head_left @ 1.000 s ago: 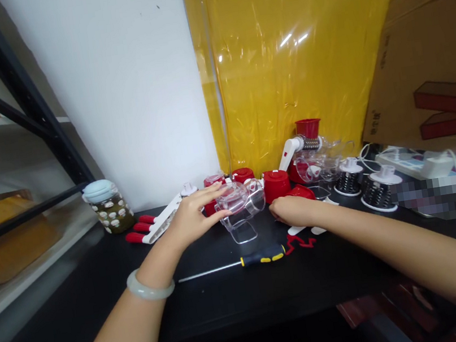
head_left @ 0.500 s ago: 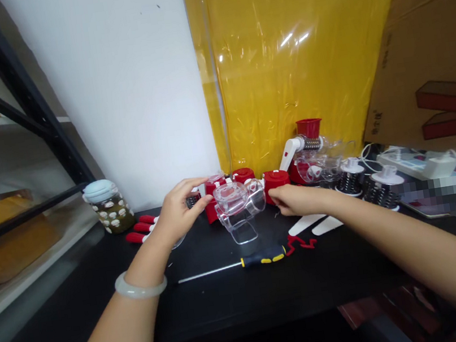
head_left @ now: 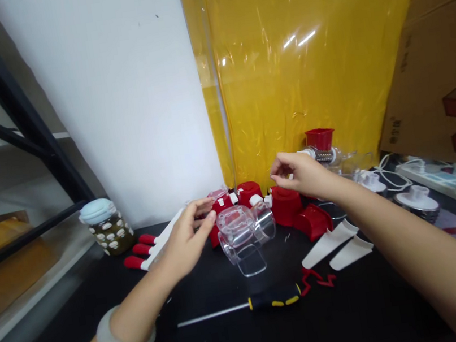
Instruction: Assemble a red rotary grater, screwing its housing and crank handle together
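My left hand (head_left: 189,235) is beside a red part with a clear top (head_left: 219,199), thumb and fingers apart; whether it touches the part is hard to see. Just to its right, a clear plastic grater housing (head_left: 239,229) lies on the black table. My right hand (head_left: 299,173) is raised above the red bases, thumb and fingertips pinched together on something too small to make out. Below it stands a red base (head_left: 285,205), with a curved red piece (head_left: 313,221) near it. Tiny metal pins (head_left: 287,237) lie on the tabletop.
A screwdriver (head_left: 272,297) lies across the front, near zigzag red strips (head_left: 313,281) and white plastic pieces (head_left: 328,243). Red-tipped white handles (head_left: 143,248) and a lidded jar (head_left: 106,226) are at left. Drum graters (head_left: 417,203) and a power strip (head_left: 438,176) are at right.
My right hand has lifted from the red base and moved up and right, fingertips pinched. The left hand stays near the red part. The view has shifted slightly.
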{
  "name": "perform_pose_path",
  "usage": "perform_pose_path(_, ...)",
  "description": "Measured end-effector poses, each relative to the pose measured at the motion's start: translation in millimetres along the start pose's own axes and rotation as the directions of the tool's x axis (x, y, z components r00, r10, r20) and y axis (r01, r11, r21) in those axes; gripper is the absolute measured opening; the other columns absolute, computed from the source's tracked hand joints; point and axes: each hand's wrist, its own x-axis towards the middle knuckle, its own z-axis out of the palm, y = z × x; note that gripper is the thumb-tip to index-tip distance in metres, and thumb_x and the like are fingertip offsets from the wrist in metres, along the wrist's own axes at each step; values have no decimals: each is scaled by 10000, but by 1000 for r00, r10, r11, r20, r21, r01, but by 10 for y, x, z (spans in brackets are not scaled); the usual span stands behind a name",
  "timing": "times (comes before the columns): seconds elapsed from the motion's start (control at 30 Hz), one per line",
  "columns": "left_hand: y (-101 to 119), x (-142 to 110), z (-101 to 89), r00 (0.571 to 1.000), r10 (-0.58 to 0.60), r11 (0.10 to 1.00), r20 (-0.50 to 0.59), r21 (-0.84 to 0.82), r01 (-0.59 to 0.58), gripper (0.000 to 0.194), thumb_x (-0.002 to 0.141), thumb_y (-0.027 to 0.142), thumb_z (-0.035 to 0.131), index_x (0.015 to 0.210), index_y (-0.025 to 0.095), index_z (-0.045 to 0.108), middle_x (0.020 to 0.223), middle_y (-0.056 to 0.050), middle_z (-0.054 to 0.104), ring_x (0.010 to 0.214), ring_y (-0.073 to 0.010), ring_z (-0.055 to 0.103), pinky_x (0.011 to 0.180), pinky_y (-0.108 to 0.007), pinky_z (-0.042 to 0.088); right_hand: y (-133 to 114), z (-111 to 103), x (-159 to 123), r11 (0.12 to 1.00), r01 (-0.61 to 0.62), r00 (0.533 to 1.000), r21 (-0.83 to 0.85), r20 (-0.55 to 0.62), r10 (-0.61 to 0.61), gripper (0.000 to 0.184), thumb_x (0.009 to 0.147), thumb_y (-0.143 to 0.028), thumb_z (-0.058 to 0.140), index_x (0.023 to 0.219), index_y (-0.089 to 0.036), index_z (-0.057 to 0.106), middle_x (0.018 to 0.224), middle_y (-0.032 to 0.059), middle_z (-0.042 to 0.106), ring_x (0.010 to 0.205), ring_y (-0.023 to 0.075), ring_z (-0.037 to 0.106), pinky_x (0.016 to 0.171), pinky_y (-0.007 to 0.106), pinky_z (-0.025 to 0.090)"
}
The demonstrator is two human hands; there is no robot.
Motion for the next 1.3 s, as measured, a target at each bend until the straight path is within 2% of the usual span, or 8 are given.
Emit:
perform_pose_path(0.17, -76, -189, 43, 974, -124, 987, 191, -77, 141, 659, 894, 484, 569, 1437, 284, 254, 1448, -174, 444, 1356, -336, 438, 1109, -587, 376, 8, -64, 122, 994, 97, 987, 55, -131, -89, 120, 794, -185, 594, 751, -212, 485, 795, 21, 619, 704, 136, 585, 645, 273, 476)
perform_pose_path(0.33, -238, -301, 223, 949, -144, 972, 280, -138, 188, 1003, 750, 404, 765, 1462, 361, 61, 1521, -178, 342, 1403, -384, 360, 1150, -657, 260, 44, -39, 115, 991, 122, 992, -50, -17, -123, 120, 835, -152, 582, 759, -209, 509, 768, 22, 614, 676, 132, 574, 618, 266, 460)
perform_pose_path(0.47, -492, -277, 354, 967, -4, 979, 255, -197, 56, 1164, 669, 335, 834, 1465, 354, -15, 1529, -213, 320, 1361, -415, 414, 1099, -659, 341, 155, -15, 131, 994, 73, 997, -77, -5, -74, 104, 873, -152, 575, 785, -203, 554, 792, 29, 643, 705, 131, 595, 637, 262, 472)
perform_pose_path(0.6, -657, -201, 354, 953, 115, 983, 280, -170, -69, 948, 760, 255, 730, 1453, 309, 84, 1462, -184, 433, 1311, -362, 491, 1066, -533, 439, 260, -4, 150, 994, 96, 995, -52, -1, -97, 99, 885, -140, 581, 806, -199, 570, 835, 25, 658, 760, 121, 615, 672, 253, 478)
perform_pose_path(0.73, -624, -139, 342, 953, 132, 983, 272, -162, -90, 858, 783, 224, 681, 1430, 328, 126, 1401, -145, 509, 1270, -323, 538, 1036, -465, 475, 299, -21, 160, 996, 87, 995, -6, -43, -87, 71, 871, -143, 621, 838, -200, 596, 834, 17, 661, 769, 114, 622, 676, 249, 484)
perform_pose_path(0.9, -423, -116, 379, 971, 36, 965, 235, -259, 27, 991, 736, 282, 764, 1440, 323, 68, 1414, -158, 489, 1287, -351, 510, 1063, -519, 426, 204, -27, 138, 990, 123, 990, 62, -83, -118, 99, 845, -105, 649, 817, -190, 605, 836, 17, 677, 777, 103, 634, 691, 234, 493)
perform_pose_path(1.07, -252, -141, 426, 962, -163, 895, 220, -378, 238, 705, 847, 406, 675, 1399, 302, 249, 1427, -128, 474, 1307, -330, 486, 1099, -497, 376, -38, 71, 227, 961, 158, 987, 227, -44, -152, 109, 837, -90, 657, 774, -174, 628, 798, 17, 689, 747, 88, 644, 687, 212, 501)
perform_pose_path(1.3, -194, -174, 496, 965, -205, 849, 163, -460, 259, 597, 872, 441, 644, 1368, 298, 342, 1409, -104, 496, 1303, -314, 485, 1103, -466, 369, -303, 308, 392, 870, 165, 980, 465, 23, -199, 179, 818, -59, 645, 697, -170, 572, 753, -4, 674, 698, 88, 614, 661, 224, 489)
